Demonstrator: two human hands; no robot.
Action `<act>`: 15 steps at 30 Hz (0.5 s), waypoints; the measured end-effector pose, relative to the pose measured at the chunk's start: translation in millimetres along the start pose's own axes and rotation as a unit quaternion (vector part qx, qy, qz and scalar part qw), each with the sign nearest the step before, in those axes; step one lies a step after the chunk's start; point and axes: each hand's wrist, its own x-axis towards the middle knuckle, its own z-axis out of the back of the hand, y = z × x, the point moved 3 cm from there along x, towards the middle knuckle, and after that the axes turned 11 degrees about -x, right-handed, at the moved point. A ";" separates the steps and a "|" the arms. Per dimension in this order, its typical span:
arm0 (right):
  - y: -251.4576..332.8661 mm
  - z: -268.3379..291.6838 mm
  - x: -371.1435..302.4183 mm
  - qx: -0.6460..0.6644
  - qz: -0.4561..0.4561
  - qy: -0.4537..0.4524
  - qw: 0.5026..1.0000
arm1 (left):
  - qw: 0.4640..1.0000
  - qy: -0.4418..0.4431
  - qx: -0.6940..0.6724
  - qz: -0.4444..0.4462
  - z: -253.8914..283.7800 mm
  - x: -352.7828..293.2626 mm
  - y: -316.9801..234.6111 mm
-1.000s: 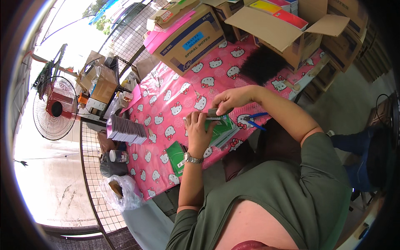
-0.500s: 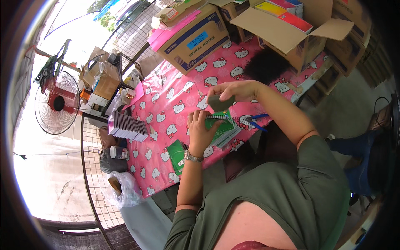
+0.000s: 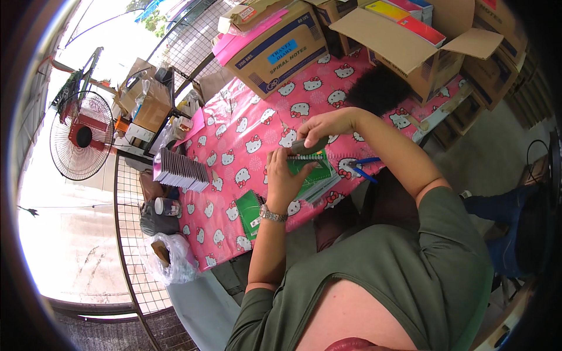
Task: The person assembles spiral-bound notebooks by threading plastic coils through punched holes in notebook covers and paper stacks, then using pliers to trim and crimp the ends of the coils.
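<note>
A green spiral notebook point(image 3: 318, 180) lies near the table's front edge, with a thin wire coil point(image 3: 342, 157) along its far edge reaching out to the right. My left hand point(image 3: 285, 178) grips the notebook's left side, fingers at the far corner and thumb across the cover. My right hand point(image 3: 328, 127) holds a dark grey-green flat block point(image 3: 301, 147) between thumb and fingers, down at the coil edge beside my left fingertips. Blue-handled pliers point(image 3: 366, 168) lie right of the notebook. Another green notebook point(image 3: 249, 213) rests left of my left wrist.
A row of stacked notebooks point(image 3: 180, 169) stands at the table's left edge. Cardboard boxes point(image 3: 275, 55) line the back, an open one point(image 3: 430, 67) holding colourful notebooks. A black fuzzy heap point(image 3: 379, 90) lies before it. A fan point(image 3: 84, 137) and plastic bag point(image 3: 172, 260) are at left.
My right hand has brought the block down and left, from above the notebook to its coil edge near my left fingers. My left hand stays on the notebook.
</note>
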 end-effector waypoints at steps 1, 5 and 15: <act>-0.7 -0.4 1.8 0.050 0.021 -0.001 0.999 | 1.000 -0.007 0.003 -0.012 2.7 -0.1 0.3; -9.9 9.4 10.3 -0.002 0.003 0.002 1.000 | 0.995 0.015 -0.086 0.044 7.5 -1.3 23.4; -8.0 4.9 22.5 0.188 0.100 0.010 0.977 | 0.990 0.033 -0.115 0.081 12.4 -2.2 38.7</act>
